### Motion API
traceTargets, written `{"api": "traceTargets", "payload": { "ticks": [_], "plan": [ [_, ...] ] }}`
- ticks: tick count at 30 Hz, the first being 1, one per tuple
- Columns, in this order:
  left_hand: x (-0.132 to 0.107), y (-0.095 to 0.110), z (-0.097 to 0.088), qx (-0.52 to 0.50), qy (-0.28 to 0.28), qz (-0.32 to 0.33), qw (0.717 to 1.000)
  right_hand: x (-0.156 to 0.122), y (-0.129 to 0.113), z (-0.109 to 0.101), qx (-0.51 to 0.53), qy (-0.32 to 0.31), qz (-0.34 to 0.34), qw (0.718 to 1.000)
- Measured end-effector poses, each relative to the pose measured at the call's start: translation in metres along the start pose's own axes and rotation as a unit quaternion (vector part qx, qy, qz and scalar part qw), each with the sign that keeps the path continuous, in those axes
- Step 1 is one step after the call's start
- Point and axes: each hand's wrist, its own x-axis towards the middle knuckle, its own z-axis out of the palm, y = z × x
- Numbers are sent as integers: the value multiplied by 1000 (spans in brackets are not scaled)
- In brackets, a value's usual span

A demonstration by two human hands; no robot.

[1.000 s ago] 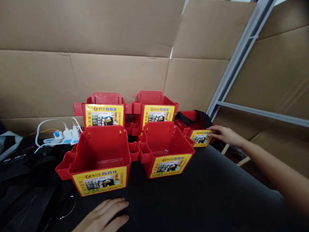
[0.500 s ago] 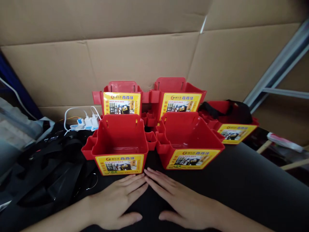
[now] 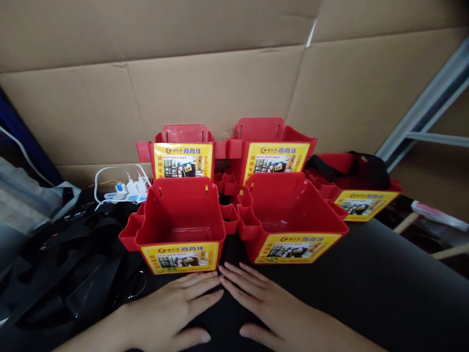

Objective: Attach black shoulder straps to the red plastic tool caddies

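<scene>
Both of my hands lie flat, palms down, on the black table (image 3: 366,293), fingertips almost touching each other. My left hand (image 3: 172,313) and my right hand (image 3: 271,313) hold nothing. Just beyond the fingertips stand two empty red plastic bins with yellow labels, the front left bin (image 3: 179,222) and the front right bin (image 3: 293,217). Behind them stand two more red bins, the back left bin (image 3: 183,146) and the back right bin (image 3: 273,142). A fifth red bin (image 3: 370,193) with a black strap across it sits at the right.
Black straps and bags (image 3: 66,274) are piled at the left. A white power strip with plugs (image 3: 126,190) lies by the cardboard wall (image 3: 220,83). A grey metal rack frame (image 3: 432,112) rises at the right, past the table's edge.
My right hand came back from the far right bin and settled flat beside my left hand. Over the last half second both hands barely moved; the view shifted slightly.
</scene>
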Motion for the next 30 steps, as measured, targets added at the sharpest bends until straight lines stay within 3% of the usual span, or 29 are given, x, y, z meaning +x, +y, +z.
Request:
{"api": "traceTargets", "payload": {
  "ticks": [9, 21, 30],
  "plan": [
    [-2, 0, 3, -1, 35, -1, 999, 0, 3, 3, -2, -9, -8, 1000],
    [-1, -1, 4, -9, 20, -1, 1000, -1, 2, 3, -2, -4, -6, 1000],
    [-2, 0, 4, -19, 39, 3, 999, -1, 2, 2, -8, 1, -7, 1000]
  ]
}}
